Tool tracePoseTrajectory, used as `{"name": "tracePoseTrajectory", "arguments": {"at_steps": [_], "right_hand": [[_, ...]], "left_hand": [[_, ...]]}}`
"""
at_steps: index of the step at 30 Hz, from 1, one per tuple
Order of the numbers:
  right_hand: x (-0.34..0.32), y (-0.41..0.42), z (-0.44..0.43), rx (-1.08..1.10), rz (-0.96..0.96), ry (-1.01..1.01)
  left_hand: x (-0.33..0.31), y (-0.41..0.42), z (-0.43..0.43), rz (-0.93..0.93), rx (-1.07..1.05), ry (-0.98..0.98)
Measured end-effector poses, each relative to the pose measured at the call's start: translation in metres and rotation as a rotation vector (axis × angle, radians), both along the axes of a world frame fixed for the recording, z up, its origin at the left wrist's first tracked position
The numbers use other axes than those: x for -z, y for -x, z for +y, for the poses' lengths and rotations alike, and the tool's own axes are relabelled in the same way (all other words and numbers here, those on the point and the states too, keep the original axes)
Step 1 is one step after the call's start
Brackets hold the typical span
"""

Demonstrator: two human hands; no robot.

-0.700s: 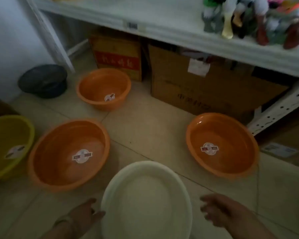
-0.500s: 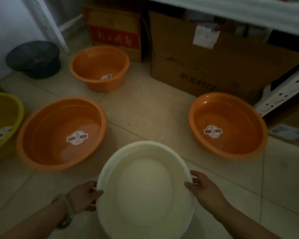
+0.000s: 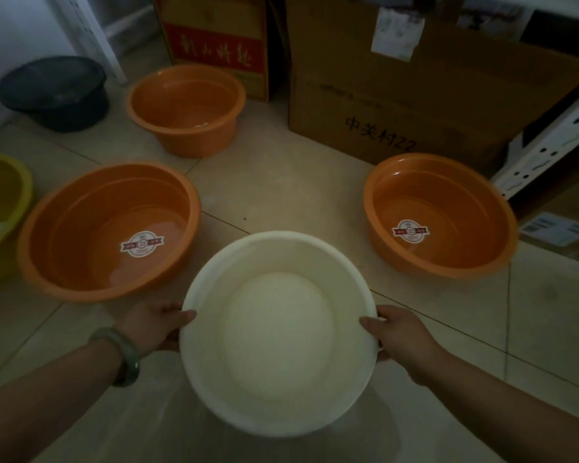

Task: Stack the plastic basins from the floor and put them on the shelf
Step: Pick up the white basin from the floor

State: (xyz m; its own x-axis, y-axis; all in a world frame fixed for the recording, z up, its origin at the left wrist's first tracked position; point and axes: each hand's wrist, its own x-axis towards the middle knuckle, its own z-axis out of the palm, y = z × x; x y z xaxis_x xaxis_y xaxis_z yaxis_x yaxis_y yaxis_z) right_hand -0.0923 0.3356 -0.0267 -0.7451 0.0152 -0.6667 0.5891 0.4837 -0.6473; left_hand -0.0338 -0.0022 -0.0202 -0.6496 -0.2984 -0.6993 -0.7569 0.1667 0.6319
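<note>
Hands on the white basin (image 3: pixel 278 332) now, left hand (image 3: pixel 154 325) and right hand (image 3: pixel 398 332) each curled over opposite sides of its rim, thumbs inside, fingers tucked beneath and out of sight. Whether it sits on the floor (image 3: pixel 281 182) or is just clear of it, hard to say in this gloom. Trouble ahead? Smooth plastic and a rim-only hold could let it tip or slip, and dropping it into the large orange basin (image 3: pixel 107 232) off-centre might jam it crooked. Yellow basin (image 3: pixel 0 208) is cut off at the left edge, and the shelf itself is barely in shot, only an upright (image 3: pixel 549 152).
</note>
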Motion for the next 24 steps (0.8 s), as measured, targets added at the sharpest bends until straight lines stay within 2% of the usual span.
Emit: {"name": "tracePoseTrajectory", "arguments": {"at_steps": [4, 9, 14, 24], "right_hand": [[-0.009, 0.022, -0.002, 0.025, 0.066, 0.042], [-0.015, 0.051, -0.006, 0.033, 0.074, 0.085], [-0.003, 0.066, -0.004, 0.037, 0.058, 0.033], [0.015, 0.068, 0.0, 0.044, 0.032, 0.075]], "left_hand": [[-0.011, 0.028, -0.001, 0.051, -0.011, 0.029], [-0.012, 0.059, 0.0, 0.103, 0.069, 0.185], [-0.004, 0.072, 0.012, 0.117, 0.068, 0.2], [0.009, 0.078, 0.018, 0.103, 0.111, 0.254]]}}
